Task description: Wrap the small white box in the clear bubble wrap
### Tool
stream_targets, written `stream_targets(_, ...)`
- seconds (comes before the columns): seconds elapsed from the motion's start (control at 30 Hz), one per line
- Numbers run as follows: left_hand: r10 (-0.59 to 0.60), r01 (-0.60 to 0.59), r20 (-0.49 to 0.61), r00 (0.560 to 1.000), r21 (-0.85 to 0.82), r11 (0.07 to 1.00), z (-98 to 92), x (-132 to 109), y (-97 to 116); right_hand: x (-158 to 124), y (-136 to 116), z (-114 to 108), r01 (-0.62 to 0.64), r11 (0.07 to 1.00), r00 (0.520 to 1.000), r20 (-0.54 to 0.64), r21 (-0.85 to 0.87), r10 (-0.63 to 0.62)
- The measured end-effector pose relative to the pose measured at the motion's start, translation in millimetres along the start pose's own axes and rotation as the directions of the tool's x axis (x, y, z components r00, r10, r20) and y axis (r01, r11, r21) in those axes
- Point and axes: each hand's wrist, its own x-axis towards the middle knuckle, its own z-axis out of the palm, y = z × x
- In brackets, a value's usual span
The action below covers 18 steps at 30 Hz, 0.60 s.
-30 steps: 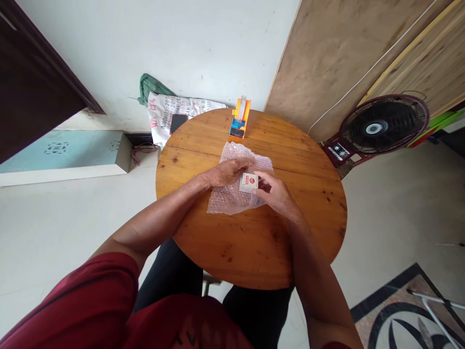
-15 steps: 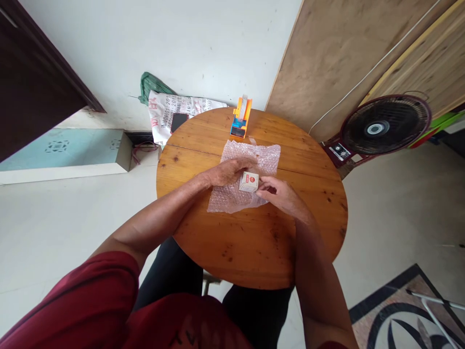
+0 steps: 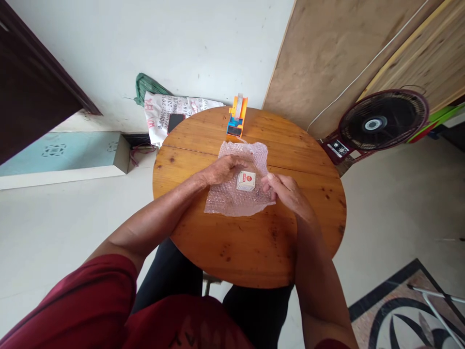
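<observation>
A small white box (image 3: 246, 181) with red print sits on a sheet of bubble wrap (image 3: 232, 202) at the middle of the round table. My left hand (image 3: 223, 169) lies over the wrap just left of and behind the box, its fingers stretched out; whether a fingertip touches the box is hard to see. At the sheet's right edge, my right hand (image 3: 283, 188) pinches the bubble wrap between thumb and fingers, lifting that edge slightly beside the box.
An orange and blue tape dispenser (image 3: 237, 116) stands at the far side of the wooden table (image 3: 232, 257). Behind the table's left edge lie a printed white sack (image 3: 154, 118) and a dark flat object (image 3: 176, 122). A fan (image 3: 378, 123) stands to the right.
My right hand has left the box's right side and taken hold of the wrap's right edge, which is now raised. My left hand stays near the box.
</observation>
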Motion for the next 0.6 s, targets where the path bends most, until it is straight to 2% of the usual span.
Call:
stream_targets(0.07, -0.026, 0.026, -0.024, 0.999, 0.008, 1.0, -1.3, -0.4, -0.9, 2.3, -1.4, 5.7, 0.06, 0.996, 0.994, -0.087, -0.071, -0.066)
stream_targets(0.13, -0.033, 0.034, -0.036, 0.999, 0.022, 0.999, -2.0, -0.5, -1.0, 4.3, -2.6, 11.9, 0.113, 0.986, 0.986, -0.11, -0.121, -0.126)
stream_targets(0.37, 0.049, -0.05, -0.008, 0.999, -0.014, 0.999, 8.0, -0.3, -3.4, 8.6, 7.3, 17.4, 0.12, 0.975, 0.991, -0.034, -0.186, -0.129)
stream_targets(0.5, -0.036, 0.033, -0.059, 0.998, -0.057, 0.998, 12.4, 1.0, -4.9, 15.0, 15.6, 15.3, 0.036, 0.973, 0.993, -0.103, -0.227, -0.061)
stream_targets(0.6, -0.104, 0.108, -0.055, 0.993, 0.072, 0.991, 4.3, 0.4, 0.9, 19.4, 16.7, 18.2, 0.022, 0.942, 0.985, -0.156, -0.334, -0.078)
